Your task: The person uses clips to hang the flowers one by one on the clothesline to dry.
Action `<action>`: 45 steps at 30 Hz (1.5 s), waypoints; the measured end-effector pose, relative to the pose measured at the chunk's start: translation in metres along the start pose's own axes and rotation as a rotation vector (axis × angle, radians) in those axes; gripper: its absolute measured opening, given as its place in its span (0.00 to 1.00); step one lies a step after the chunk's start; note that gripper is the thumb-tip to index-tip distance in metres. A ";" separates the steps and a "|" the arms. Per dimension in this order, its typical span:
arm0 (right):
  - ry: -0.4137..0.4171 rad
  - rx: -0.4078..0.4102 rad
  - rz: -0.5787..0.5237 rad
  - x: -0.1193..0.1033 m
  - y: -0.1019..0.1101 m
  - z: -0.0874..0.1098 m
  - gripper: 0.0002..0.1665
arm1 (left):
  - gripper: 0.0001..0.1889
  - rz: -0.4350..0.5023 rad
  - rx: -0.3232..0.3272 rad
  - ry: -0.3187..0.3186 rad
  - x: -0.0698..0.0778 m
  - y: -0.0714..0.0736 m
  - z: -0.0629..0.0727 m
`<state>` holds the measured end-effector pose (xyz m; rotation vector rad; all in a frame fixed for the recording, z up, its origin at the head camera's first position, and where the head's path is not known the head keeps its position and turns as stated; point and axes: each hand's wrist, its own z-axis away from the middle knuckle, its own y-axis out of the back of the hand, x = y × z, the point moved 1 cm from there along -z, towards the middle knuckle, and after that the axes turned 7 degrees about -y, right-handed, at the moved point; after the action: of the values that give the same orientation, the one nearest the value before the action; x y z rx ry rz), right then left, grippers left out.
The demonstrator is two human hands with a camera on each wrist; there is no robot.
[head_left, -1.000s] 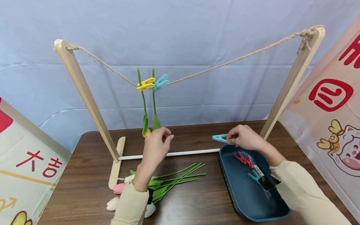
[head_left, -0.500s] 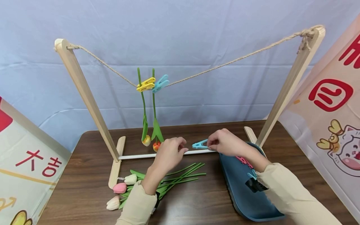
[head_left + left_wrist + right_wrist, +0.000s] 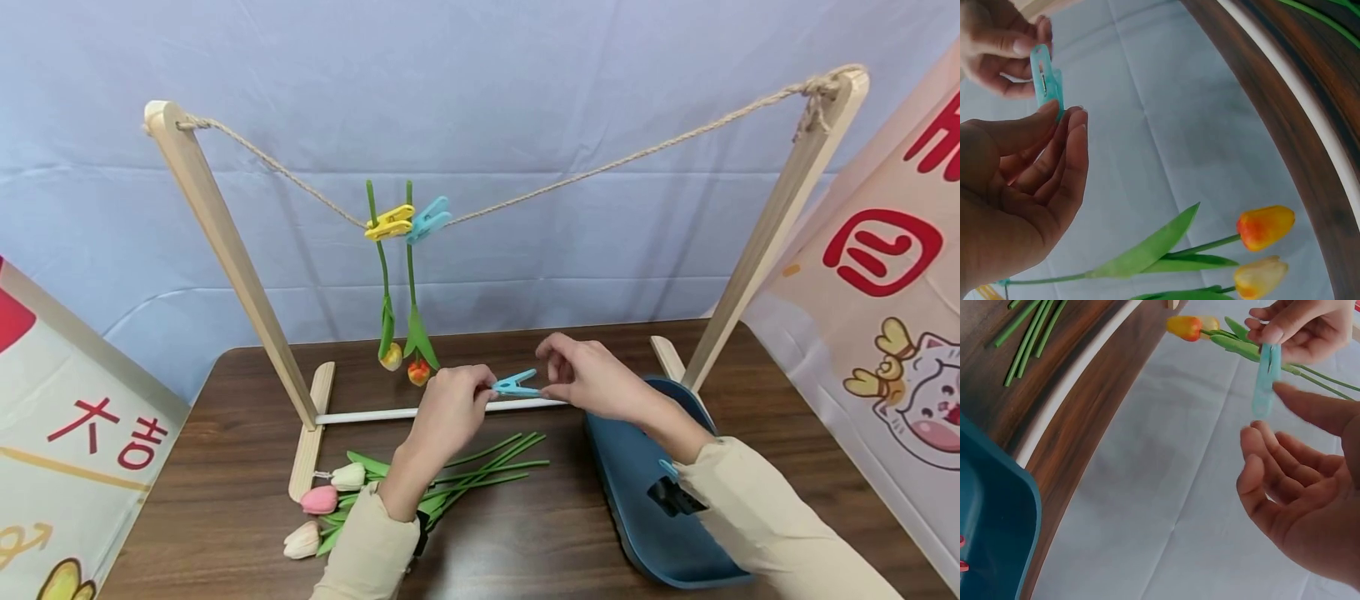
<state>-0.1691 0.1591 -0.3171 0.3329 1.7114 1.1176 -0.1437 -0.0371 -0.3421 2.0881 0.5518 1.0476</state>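
A light-blue clothespin (image 3: 516, 383) is in the air between the two hands, above the white crossbar in the head view. My left hand (image 3: 454, 410) pinches one end of the clothespin (image 3: 1047, 81) between thumb and fingertips. My right hand (image 3: 1310, 481) has its thumb right at the other end, while its fingers are parted and loosely bent below. Two tulips hang head down from the rope (image 3: 622, 160): a pale yellow one (image 3: 391, 357) under a yellow clothespin (image 3: 390, 223) and an orange one (image 3: 418, 372) under another blue clothespin (image 3: 429, 220).
Several tulips, among them a pink one (image 3: 319, 500), lie on the brown table (image 3: 540, 533) beneath my left forearm. A dark-blue tray (image 3: 637, 533) stands at the right, partly behind my right sleeve. Wooden posts (image 3: 232, 258) hold the rope, with a white crossbar (image 3: 360, 418) low between them.
My right hand has brought the clothespin leftward from over the tray, and its fingers have loosened. My left hand has moved right from the hanging tulips and now pinches the clothespin.
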 end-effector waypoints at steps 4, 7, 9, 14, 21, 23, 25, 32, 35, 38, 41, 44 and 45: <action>-0.020 -0.018 -0.023 0.002 -0.001 0.000 0.23 | 0.02 0.044 0.042 0.011 -0.002 0.004 0.000; -0.017 -0.033 -0.059 0.003 -0.002 0.000 0.20 | 0.02 0.066 0.051 0.017 -0.003 0.006 0.000; -0.009 -0.025 -0.087 0.004 -0.003 0.000 0.18 | 0.02 0.069 0.054 0.024 -0.003 0.006 0.001; 0.018 0.041 -0.157 0.004 -0.004 0.000 0.15 | 0.02 0.077 0.060 0.048 -0.003 0.005 0.002; -0.021 0.103 -0.196 0.009 -0.004 0.003 0.15 | 0.05 0.057 -0.037 0.114 -0.009 -0.002 0.005; -0.041 0.107 -0.194 0.012 -0.003 0.004 0.16 | 0.06 0.034 -0.109 0.164 -0.013 -0.004 0.006; -0.056 0.107 -0.192 0.016 -0.002 0.007 0.15 | 0.05 0.009 -0.185 0.215 -0.019 -0.008 0.007; -0.096 0.068 -0.170 0.028 -0.002 0.015 0.14 | 0.05 -0.085 -0.376 0.360 -0.049 -0.025 0.018; -0.114 0.068 -0.166 0.034 -0.002 0.019 0.14 | 0.07 -0.136 -0.454 0.399 -0.061 -0.032 0.025; -0.130 0.077 -0.161 0.039 -0.002 0.023 0.15 | 0.09 -0.188 -0.517 0.450 -0.070 -0.037 0.030; -0.145 0.079 -0.158 0.044 -0.001 0.027 0.16 | 0.08 -0.225 -0.566 0.502 -0.078 -0.041 0.033; -0.159 0.073 -0.155 0.048 0.000 0.029 0.16 | 0.07 -0.225 -0.603 0.539 -0.083 -0.045 0.034; -0.164 0.070 -0.156 0.050 0.001 0.030 0.15 | 0.06 -0.223 -0.609 0.549 -0.084 -0.046 0.034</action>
<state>-0.1657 0.2082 -0.3477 0.3204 1.6047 0.8942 -0.1667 -0.0755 -0.4340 1.1814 0.6122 1.4412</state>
